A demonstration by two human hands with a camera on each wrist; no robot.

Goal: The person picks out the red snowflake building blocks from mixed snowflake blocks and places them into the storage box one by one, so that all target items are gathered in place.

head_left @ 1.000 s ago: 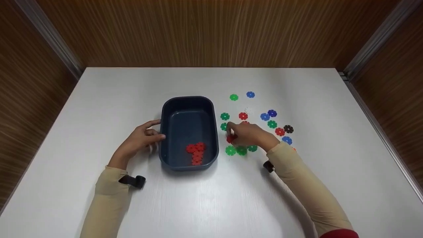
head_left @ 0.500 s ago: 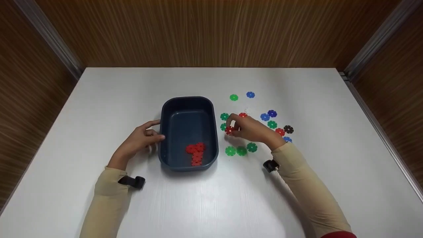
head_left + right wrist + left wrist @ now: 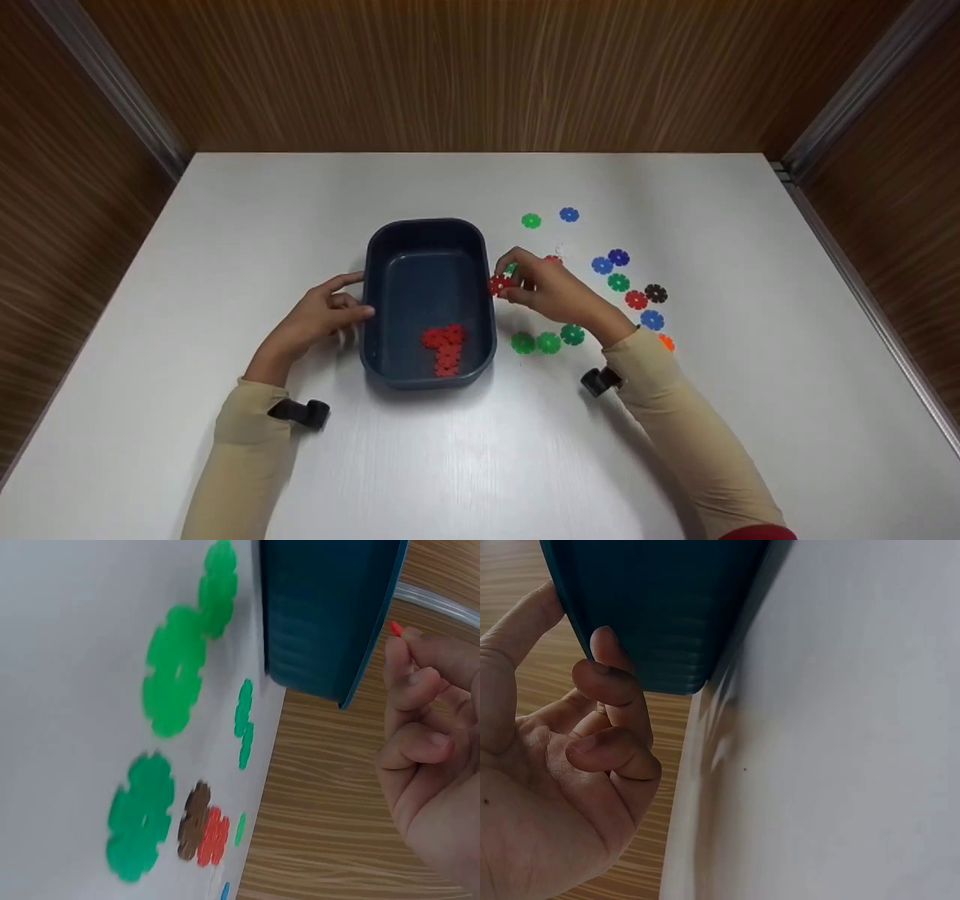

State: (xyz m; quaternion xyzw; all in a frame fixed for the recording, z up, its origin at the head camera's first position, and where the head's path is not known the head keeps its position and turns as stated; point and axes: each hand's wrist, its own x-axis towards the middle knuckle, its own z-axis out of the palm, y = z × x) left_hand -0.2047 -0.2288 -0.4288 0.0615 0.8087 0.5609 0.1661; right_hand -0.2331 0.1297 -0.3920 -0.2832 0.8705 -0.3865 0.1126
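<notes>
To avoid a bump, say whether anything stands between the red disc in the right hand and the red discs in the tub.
Only the right rim of the tub lies between; the red disc in the right hand appears above it. Nothing else visible blocks the way to the red discs.

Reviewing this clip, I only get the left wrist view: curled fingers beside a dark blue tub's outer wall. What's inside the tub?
Observer: Red flower-shaped discs, bunched toward the end of the tub nearest the person.
Operator: And the right hand?
Observer: The right hand pinches a single red disc.
Operator: Any dark disc on the table?
Observer: A dark brown disc lies beside a loose red disc on the table.
</notes>
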